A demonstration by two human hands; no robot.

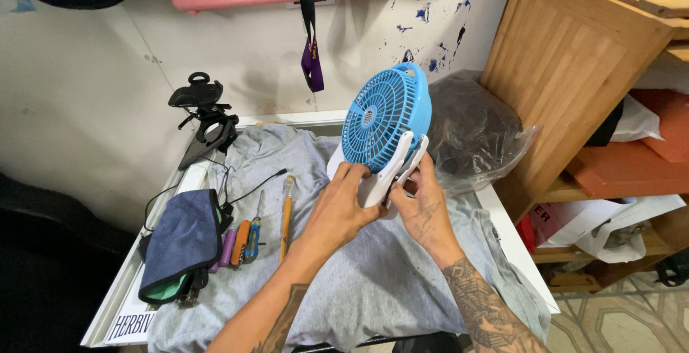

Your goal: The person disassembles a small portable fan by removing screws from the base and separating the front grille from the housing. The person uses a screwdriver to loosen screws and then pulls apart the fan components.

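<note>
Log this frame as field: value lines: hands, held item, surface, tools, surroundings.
left hand: grips the fan base from the left
right hand: on the base from the right
fan: blue grille, white base, held above the table
table: white, covered by grey cloth
tools: screwdrivers and brush lying left of the hands
pouch: blue, at left edge
clamp mount: black, back left
plastic bag: behind the fan
shelf: wooden, right
</note>
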